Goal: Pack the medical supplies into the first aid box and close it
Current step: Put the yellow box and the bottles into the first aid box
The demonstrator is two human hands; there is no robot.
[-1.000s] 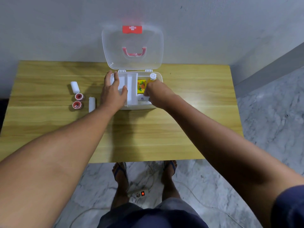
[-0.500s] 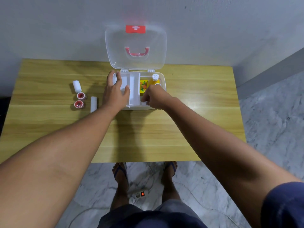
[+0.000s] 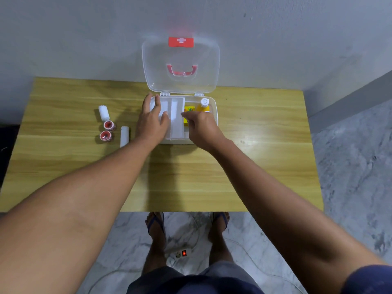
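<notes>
Box (image 3: 213, 107) open: yellow bottle (image 3: 204, 106) inside, left hand (image 3: 153, 122) spread flat, right hand's (image 3: 199, 126) grip unclear.

I count one first aid box (image 3: 213, 107) open on my one wooden table (image 3: 254, 145), and two hands of mine, the left hand (image 3: 151, 122) and the right hand (image 3: 201, 128), both at the box. Left of the box lie two white gauze rolls (image 3: 103, 112) (image 3: 124, 136) and two red tape rolls (image 3: 109, 125) (image 3: 105, 135). Inside I see one orange bottle (image 3: 204, 105) and one yellow packet (image 3: 188, 109); down on the floor sits one power strip (image 3: 179, 254).
</notes>
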